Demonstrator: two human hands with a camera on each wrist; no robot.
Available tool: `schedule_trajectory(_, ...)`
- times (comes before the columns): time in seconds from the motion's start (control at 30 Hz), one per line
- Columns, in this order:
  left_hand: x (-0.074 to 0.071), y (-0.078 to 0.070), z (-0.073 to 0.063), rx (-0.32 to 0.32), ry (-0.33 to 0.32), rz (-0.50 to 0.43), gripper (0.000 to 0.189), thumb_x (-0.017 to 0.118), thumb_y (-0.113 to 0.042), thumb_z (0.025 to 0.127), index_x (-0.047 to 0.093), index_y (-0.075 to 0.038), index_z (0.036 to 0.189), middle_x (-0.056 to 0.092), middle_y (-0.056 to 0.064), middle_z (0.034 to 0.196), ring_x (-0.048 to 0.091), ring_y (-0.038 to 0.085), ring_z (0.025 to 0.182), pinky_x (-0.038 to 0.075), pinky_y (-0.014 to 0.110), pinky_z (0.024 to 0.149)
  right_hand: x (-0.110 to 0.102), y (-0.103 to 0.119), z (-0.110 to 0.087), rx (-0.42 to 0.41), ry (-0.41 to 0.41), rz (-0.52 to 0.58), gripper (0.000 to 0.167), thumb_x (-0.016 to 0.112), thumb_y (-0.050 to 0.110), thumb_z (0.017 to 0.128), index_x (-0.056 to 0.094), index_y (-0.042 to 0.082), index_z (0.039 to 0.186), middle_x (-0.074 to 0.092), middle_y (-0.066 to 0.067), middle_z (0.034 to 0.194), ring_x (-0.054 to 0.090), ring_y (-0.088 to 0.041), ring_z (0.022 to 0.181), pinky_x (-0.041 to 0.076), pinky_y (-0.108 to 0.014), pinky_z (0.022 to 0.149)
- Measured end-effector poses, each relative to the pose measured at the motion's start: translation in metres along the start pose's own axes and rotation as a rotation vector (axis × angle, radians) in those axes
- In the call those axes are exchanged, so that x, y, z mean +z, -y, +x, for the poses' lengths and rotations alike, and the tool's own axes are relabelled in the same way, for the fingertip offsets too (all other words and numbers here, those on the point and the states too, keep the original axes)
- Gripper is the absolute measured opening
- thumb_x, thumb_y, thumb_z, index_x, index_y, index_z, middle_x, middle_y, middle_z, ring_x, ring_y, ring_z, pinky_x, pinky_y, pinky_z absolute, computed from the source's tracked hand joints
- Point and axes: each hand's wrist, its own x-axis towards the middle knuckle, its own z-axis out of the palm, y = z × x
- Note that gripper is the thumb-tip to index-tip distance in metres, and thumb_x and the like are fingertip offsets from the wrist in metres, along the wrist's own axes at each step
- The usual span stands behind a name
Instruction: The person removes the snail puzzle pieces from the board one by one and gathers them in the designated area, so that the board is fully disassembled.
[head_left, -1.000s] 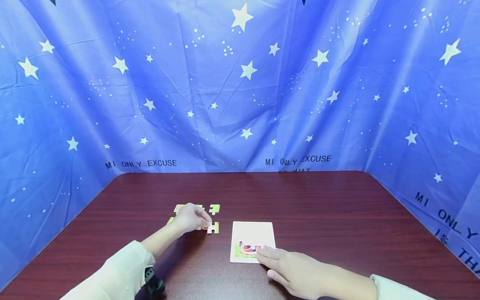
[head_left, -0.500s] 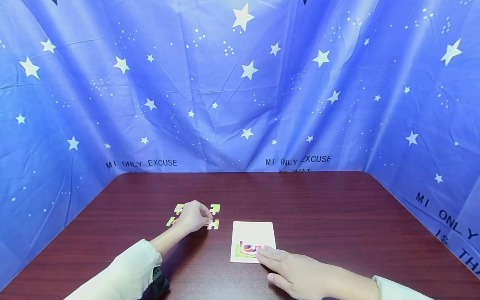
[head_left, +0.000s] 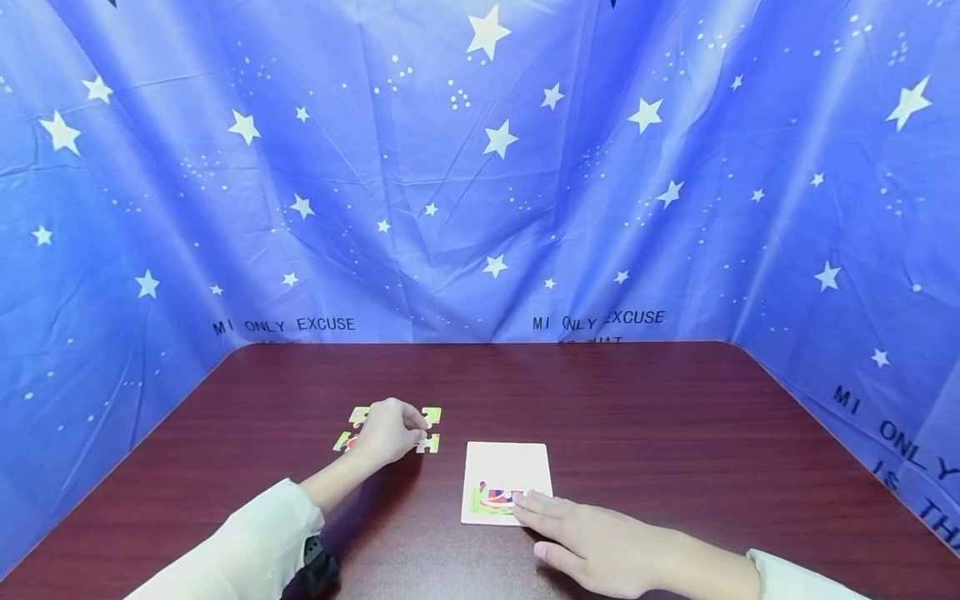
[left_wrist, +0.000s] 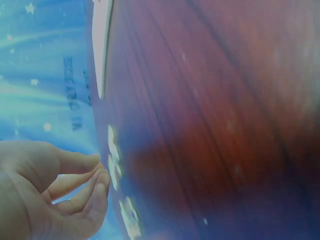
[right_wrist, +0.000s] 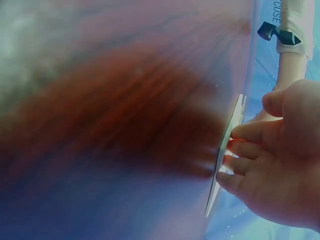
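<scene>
My left hand [head_left: 390, 431] reaches over a small group of jigsaw puzzle pieces on the left of the table. Its thumb and fingertips come together at the edge of the near right puzzle piece [head_left: 430, 444], pinching it low at the tabletop. Another green-edged piece [head_left: 432, 414] lies just behind that one. Further pieces [head_left: 342, 441] show left of the hand, which hides the group's middle. My right hand [head_left: 592, 542] lies with fingers extended on the lower right of a white puzzle board [head_left: 506, 462]. A colourful picture section [head_left: 491, 497] fills the board's near left part.
The dark red wooden table [head_left: 637, 408] extends around both hands. Behind it and along the sides hangs a blue star-printed cloth [head_left: 420, 167]. A black wrist-worn device [head_left: 318, 571] sits under the left sleeve.
My left hand has shifted slightly away from me, and the near right puzzle piece has slid with it towards the piece behind. The right hand and board have stayed in place.
</scene>
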Motion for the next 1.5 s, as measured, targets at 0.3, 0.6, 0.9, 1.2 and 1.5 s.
schedule_trajectory(0.3, 0.011, -0.028, -0.026, 0.193, 0.237, -0.136, 0.010, 0.073, -0.005, 0.078, 0.072, -0.002, 0.087, 0.072, 0.006, 0.078, 0.064, 0.011, 0.071, 0.049, 0.020, 0.063, -0.002, 0.003, 0.002, 0.020, -0.010, 0.021, 0.053, 0.029, 0.042, 0.104, 0.039, 0.013, 0.147, 0.041, -0.004, 0.153, 0.041, -0.024, 0.140, 0.041, -0.040, 0.109)
schedule_trajectory(0.6, 0.016, -0.033, -0.037, 0.378, 0.298, -0.071, 0.015, 0.077, -0.007, 0.075, 0.074, -0.001, 0.089, 0.067, 0.006, 0.080, 0.057, 0.009, 0.073, 0.045, 0.015, 0.066, -0.003, 0.002, 0.005, 0.015, -0.024, -0.008, 0.052, 0.030, 0.041, 0.104, 0.038, 0.014, 0.148, 0.042, -0.004, 0.153, 0.042, -0.022, 0.140, 0.042, -0.039, 0.108)
schedule_trajectory(0.9, 0.019, -0.042, -0.036, 0.418, 0.294, -0.042, 0.013, 0.076, -0.001, 0.076, 0.075, -0.001, 0.090, 0.069, 0.007, 0.085, 0.061, 0.013, 0.075, 0.048, 0.016, 0.067, -0.010, 0.001, 0.007, 0.050, -0.001, 0.010, 0.052, 0.032, 0.044, 0.103, 0.041, 0.016, 0.146, 0.042, -0.001, 0.153, 0.041, -0.022, 0.140, 0.041, -0.039, 0.110)
schedule_trajectory(1.2, 0.026, -0.044, -0.029, 0.426, 0.290, -0.044, 0.011, 0.076, -0.001, 0.075, 0.075, -0.002, 0.086, 0.070, 0.007, 0.084, 0.064, 0.015, 0.074, 0.048, 0.014, 0.064, -0.016, -0.006, 0.013, 0.032, -0.014, -0.008, 0.051, 0.032, 0.044, 0.103, 0.040, 0.018, 0.147, 0.044, 0.002, 0.151, 0.043, -0.021, 0.139, 0.042, -0.042, 0.108)
schedule_trajectory(1.5, 0.026, -0.045, -0.028, 0.429, 0.307, -0.067, 0.012, 0.077, 0.001, 0.072, 0.074, -0.002, 0.083, 0.069, 0.008, 0.080, 0.064, 0.015, 0.070, 0.046, 0.013, 0.062, -0.011, -0.025, 0.011, -0.234, -0.046, -0.187, 0.046, 0.035, 0.029, 0.105, 0.037, 0.014, 0.148, 0.041, 0.001, 0.153, 0.046, -0.022, 0.137, 0.047, -0.039, 0.104)
